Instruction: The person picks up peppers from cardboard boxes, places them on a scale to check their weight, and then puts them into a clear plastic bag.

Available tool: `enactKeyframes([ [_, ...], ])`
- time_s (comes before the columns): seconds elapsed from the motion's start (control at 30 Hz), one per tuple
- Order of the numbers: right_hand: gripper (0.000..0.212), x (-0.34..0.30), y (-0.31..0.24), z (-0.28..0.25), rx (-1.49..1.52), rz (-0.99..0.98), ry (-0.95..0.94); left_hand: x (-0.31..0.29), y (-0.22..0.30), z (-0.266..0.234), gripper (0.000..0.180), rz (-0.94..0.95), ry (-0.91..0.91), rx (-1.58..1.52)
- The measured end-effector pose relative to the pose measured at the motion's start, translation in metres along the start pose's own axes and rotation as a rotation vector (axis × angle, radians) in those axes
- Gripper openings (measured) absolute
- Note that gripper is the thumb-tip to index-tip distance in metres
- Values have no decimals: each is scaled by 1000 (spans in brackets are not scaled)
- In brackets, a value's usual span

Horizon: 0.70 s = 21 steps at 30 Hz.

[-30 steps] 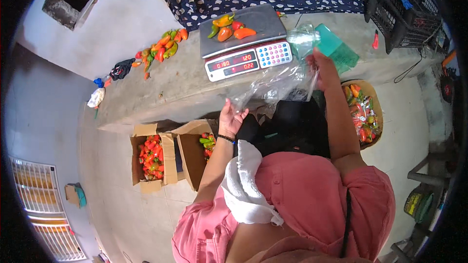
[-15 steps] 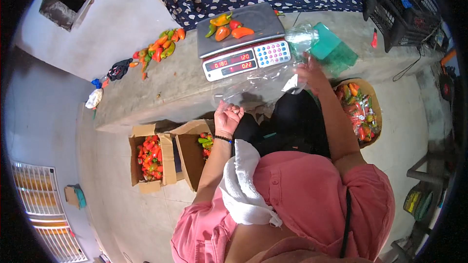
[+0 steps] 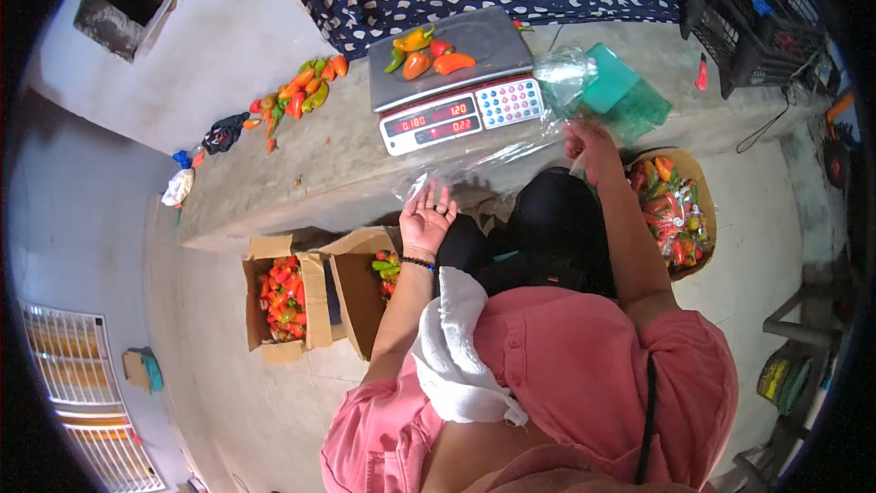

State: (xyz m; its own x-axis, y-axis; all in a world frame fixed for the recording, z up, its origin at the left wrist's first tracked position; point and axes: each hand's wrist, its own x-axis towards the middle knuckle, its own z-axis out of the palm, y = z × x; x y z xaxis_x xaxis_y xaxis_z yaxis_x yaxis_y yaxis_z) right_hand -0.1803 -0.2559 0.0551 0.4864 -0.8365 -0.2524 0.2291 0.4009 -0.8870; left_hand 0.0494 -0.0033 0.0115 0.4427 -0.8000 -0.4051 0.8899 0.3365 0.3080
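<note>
Several peppers (image 3: 417,65) lie on the scale (image 3: 500,44); I see none yet inside the clear bag (image 3: 504,157). The right hand (image 3: 591,147) pinches it with curled fingers; the left hand (image 3: 426,224) is spread, gripping nothing clearly.

Room is being left between loose peppers (image 3: 297,102) and scale (image 3: 461,87); frontal access is being hindered by the clear bag (image 3: 511,152).

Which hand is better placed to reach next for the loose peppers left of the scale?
Probably the left hand: it is nearer the loose peppers, open with palm up, while the right hand is farther off, curled beside the clear plastic.
</note>
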Motion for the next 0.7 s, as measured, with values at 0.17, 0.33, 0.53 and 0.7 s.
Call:
enactKeyframes([
  [0.17, 22, 6, 13, -6, -96, -125, -4, 2, 1, -9, 20, -2, -19, -16],
  [0.33, 21, 0, 17, 0, -192, -185, 21, 4, 2, -12, 28, 12, -13, -45],
  [0.53, 19, -18, 31, 31, -169, -41, -16, 1, -34, -4, 68, 525, 195, 620],
  [0.7, 15, -42, 50, 64, -87, 45, -200, -23, -72, 35, 26, 554, -171, 1306],
])
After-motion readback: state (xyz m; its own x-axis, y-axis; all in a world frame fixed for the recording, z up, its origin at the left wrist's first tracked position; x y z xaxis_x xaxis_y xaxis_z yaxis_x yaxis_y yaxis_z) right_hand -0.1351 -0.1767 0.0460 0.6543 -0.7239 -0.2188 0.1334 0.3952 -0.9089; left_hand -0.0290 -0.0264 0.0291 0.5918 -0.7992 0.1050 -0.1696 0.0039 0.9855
